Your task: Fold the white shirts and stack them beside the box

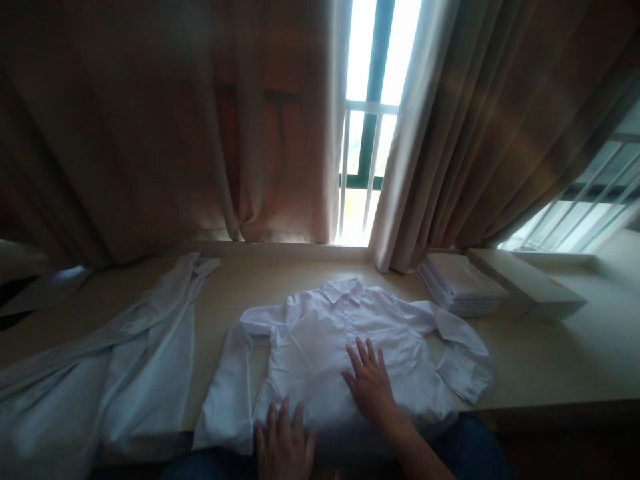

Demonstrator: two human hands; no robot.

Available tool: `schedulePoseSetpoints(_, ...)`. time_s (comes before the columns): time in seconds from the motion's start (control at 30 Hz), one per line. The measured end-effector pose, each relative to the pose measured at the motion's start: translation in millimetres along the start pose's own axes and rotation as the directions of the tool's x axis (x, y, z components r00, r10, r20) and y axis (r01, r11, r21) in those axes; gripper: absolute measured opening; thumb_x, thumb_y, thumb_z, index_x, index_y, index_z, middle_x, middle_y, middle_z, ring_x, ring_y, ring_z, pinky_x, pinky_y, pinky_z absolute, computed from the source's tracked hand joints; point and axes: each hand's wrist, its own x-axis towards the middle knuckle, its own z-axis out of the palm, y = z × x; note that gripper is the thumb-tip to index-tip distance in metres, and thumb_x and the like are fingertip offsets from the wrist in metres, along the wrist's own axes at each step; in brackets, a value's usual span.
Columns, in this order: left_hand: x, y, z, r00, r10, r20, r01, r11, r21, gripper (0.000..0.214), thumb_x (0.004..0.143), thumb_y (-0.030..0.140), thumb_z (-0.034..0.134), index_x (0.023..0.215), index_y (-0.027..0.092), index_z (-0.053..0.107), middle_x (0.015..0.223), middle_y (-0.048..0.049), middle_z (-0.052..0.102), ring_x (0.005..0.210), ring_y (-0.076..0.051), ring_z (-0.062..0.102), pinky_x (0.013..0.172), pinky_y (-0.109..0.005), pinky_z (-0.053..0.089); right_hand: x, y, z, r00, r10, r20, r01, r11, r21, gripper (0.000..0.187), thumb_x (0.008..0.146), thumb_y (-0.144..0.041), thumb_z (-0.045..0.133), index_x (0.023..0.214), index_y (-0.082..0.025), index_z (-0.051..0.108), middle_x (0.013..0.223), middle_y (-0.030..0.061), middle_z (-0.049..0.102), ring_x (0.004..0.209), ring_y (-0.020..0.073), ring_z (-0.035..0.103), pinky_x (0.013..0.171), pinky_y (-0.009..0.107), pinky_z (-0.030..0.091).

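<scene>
A white long-sleeved shirt [320,333] lies flat on the pale tabletop [550,353], collar toward the window, both sleeves bent downward at its sides. My left hand [284,443] rests flat on the shirt's lower hem near the table's front edge, fingers stretched out. My right hand [369,381] lies flat on the shirt's front, right of the button line, fingers spread. Neither hand grips the cloth.
Several more white garments [110,373] lie spread over the table's left side. A stack of folded white shirts [460,283] sits at the back right beside a flat pale box [525,283]. Brown curtains [175,133] hang behind, parted at a barred window [370,120].
</scene>
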Motion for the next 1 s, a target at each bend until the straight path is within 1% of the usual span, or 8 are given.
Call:
schedulePoseSetpoints(0.17,20,3,-2.2,0.999,0.023,-0.045,-0.021,0.999,0.044,0.047,0.086,0.045,0.045,0.117,0.017,0.064,0.125,-0.0195,0.057,0.13,-0.037,0.04,0.109,-0.055,0.028,1,-4,27,0.992,0.094,0.085,-0.095,0.995,0.01,0.066,0.091,-0.065,0.03,0.148,-0.034,0.028,0.157,0.0027,0.015,0.144,0.033,0.004,0.111,0.06,0.003)
schedulePoseSetpoints(0.3,46,11,-10.7,0.992,0.032,-0.122,-0.027,0.999,0.036,0.047,0.087,0.041,0.047,0.125,0.015,0.058,0.13,-0.0185,0.052,0.121,-0.033,0.048,0.098,-0.046,0.041,-15,2,42,0.986,0.16,0.036,-0.158,0.986,-0.043,0.067,0.091,-0.067,0.026,0.148,-0.033,0.024,0.157,0.0032,0.014,0.144,0.0321,0.001,0.111,0.06,-0.001)
schedulePoseSetpoints(0.43,62,-6,-33.5,0.985,0.018,-0.172,-0.015,1.0,0.017,0.038,0.09,0.038,0.043,0.118,0.016,0.059,0.121,-0.0136,0.057,0.112,-0.027,0.051,0.092,-0.039,0.042,-20,1,42,0.981,0.194,0.02,-0.191,0.977,-0.093,0.066,0.092,-0.065,0.024,0.148,-0.033,0.024,0.157,0.0033,0.014,0.144,0.0317,-0.001,0.11,0.06,-0.003)
schedulePoseSetpoints(0.57,51,-52,-52.9,0.979,-0.112,-0.17,0.127,0.989,0.081,0.032,0.091,0.04,0.041,0.098,0.015,0.06,0.095,-0.0107,0.059,0.092,-0.025,0.055,0.085,-0.036,0.042,-20,2,39,0.985,0.174,0.019,-0.171,0.98,-0.106,0.065,0.092,-0.064,0.024,0.149,-0.032,0.023,0.157,0.0032,0.012,0.144,0.0313,-0.001,0.11,0.059,-0.003)
schedulePoseSetpoints(0.67,30,-77,-52.3,0.992,-0.094,-0.087,0.103,0.989,0.11,0.027,0.091,0.038,0.04,0.092,0.017,0.058,0.09,-0.008,0.058,0.087,-0.023,0.056,0.08,-0.033,0.041,-20,3,37,0.988,0.154,0.015,-0.152,0.983,-0.104,0.065,0.092,-0.064,0.023,0.149,-0.032,0.022,0.157,0.0037,0.012,0.144,0.0301,0.0,0.111,0.059,-0.002)
schedulePoseSetpoints(0.83,16,-87,-46.8,0.973,-0.213,-0.093,0.229,0.944,0.237,0.049,0.087,0.056,0.039,0.093,0.012,0.059,0.086,-0.0117,0.057,0.088,-0.026,0.055,0.082,-0.036,0.041,-22,-3,29,0.988,0.153,0.028,-0.148,0.981,-0.123,0.064,0.094,-0.061,0.024,0.149,-0.029,0.023,0.157,0.0056,0.013,0.144,0.03,-0.001,0.111,0.059,-0.001)
schedulePoseSetpoints(0.9,20,-86,-46.3,0.961,-0.261,-0.093,0.276,0.925,0.26,0.05,0.088,0.055,0.038,0.092,0.011,0.06,0.086,-0.0133,0.058,0.088,-0.027,0.056,0.082,-0.036,0.041,-22,-6,25,0.987,0.156,0.035,-0.151,0.98,-0.127,0.064,0.094,-0.06,0.025,0.149,-0.029,0.024,0.157,0.0061,0.014,0.144,0.0304,-0.001,0.111,0.059,-0.002)
schedulePoseSetpoints(1.0,31,-85,-44.2,0.962,-0.267,-0.059,0.274,0.931,0.241,0.041,0.09,0.042,0.035,0.09,0.011,0.061,0.088,-0.0154,0.061,0.085,-0.027,0.058,0.08,-0.036,0.041,-22,-7,21,0.986,0.16,0.049,-0.153,0.98,-0.125,0.063,0.094,-0.059,0.026,0.149,-0.028,0.024,0.157,0.0068,0.014,0.144,0.0312,0.0,0.11,0.059,-0.002)
